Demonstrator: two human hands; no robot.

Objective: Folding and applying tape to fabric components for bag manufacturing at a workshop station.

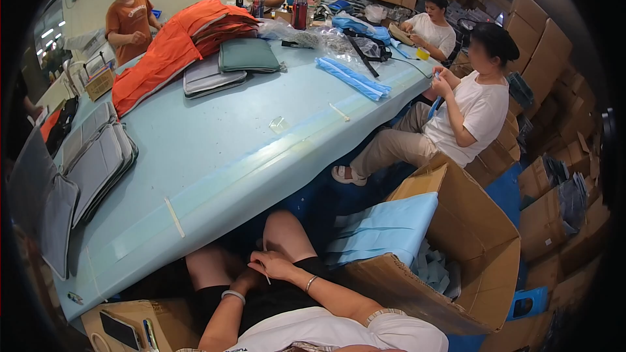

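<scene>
Both my hands are together over my lap, below the near edge of the table. My right hand [274,264] is closed, its fingers pinched around a thin pale strip [268,279] whose short end sticks out below them. Just under it my left hand [245,280] curls close against it; its fingers are mostly hidden, and what they hold cannot be made out. To the right, a light-blue sheet of material [385,225] hangs over the edge of an open cardboard box [482,254], with small blue pieces [433,267] inside.
The large pale-blue table [215,137] carries orange fabric [176,49], grey padded cases [101,166], a green case [249,56] and blue strips [352,78]. A phone [120,330] lies on a carton at lower left. A co-worker [469,111] sits at right; others work farther off.
</scene>
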